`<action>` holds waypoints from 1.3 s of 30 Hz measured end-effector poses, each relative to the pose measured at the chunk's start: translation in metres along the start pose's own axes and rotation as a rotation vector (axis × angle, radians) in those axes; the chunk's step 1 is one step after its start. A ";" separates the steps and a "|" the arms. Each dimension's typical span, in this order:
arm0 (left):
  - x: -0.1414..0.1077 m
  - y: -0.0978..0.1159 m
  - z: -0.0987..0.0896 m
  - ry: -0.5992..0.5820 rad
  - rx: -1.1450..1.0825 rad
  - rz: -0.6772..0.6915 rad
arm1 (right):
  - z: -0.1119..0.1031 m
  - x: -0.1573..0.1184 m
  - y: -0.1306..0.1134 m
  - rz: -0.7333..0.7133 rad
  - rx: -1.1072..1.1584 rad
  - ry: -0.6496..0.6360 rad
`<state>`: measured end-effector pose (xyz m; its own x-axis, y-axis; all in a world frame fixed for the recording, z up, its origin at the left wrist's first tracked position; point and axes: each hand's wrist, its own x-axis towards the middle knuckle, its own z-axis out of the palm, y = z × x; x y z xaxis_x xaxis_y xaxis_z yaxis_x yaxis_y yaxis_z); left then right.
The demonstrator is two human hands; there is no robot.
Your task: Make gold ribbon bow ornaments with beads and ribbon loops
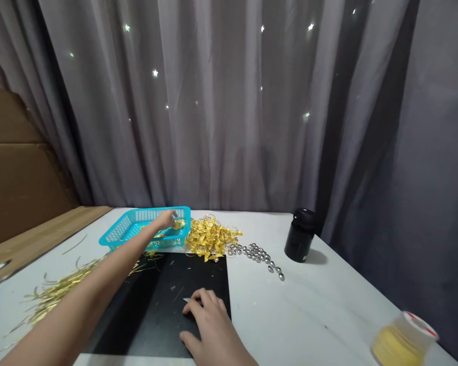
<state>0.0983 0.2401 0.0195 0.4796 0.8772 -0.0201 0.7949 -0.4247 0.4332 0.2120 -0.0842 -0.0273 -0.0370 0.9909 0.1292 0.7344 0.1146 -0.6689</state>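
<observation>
My left hand reaches over the right end of a turquoise plastic basket, its fingers bent down and drawn together. Whatever they pinch is too small to make out. A few yellow pieces lie in the basket beneath it. On the black mat rests my right hand, fingers curled and thumb a little apart. A pale pointed tip sticks out past its index finger; the rest of that object is hidden. Beside the basket is a heap of yellow ribbon bows.
Silver drop-shaped beads trail right of the heap. A black lidded jar stands farther right. A spool of yellow thread sits near the right edge. Gold strands lie at left, and a cardboard box stands behind them.
</observation>
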 end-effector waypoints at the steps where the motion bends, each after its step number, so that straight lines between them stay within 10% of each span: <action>1: -0.004 0.001 -0.005 0.004 -0.033 0.006 | 0.000 0.000 0.000 -0.003 0.006 0.019; 6: -0.045 0.019 -0.019 -0.029 -0.251 0.118 | -0.010 0.002 -0.007 -0.014 0.244 0.233; 15: -0.168 0.071 0.016 -0.220 -0.520 0.363 | -0.029 0.017 -0.010 0.203 0.986 0.481; 21: -0.108 0.033 -0.011 0.014 -0.318 0.224 | -0.023 0.018 -0.009 0.263 1.022 0.476; 26: -0.051 -0.015 -0.035 -0.101 -0.044 0.037 | -0.016 0.016 -0.010 0.255 1.035 0.415; 39: 0.015 -0.016 0.022 -0.102 0.184 0.107 | -0.012 0.009 -0.009 0.211 0.979 0.272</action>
<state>0.1010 0.2551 -0.0075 0.5924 0.8019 -0.0783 0.7875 -0.5557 0.2667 0.2125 -0.0770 -0.0114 0.2721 0.9621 0.0196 -0.1686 0.0677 -0.9834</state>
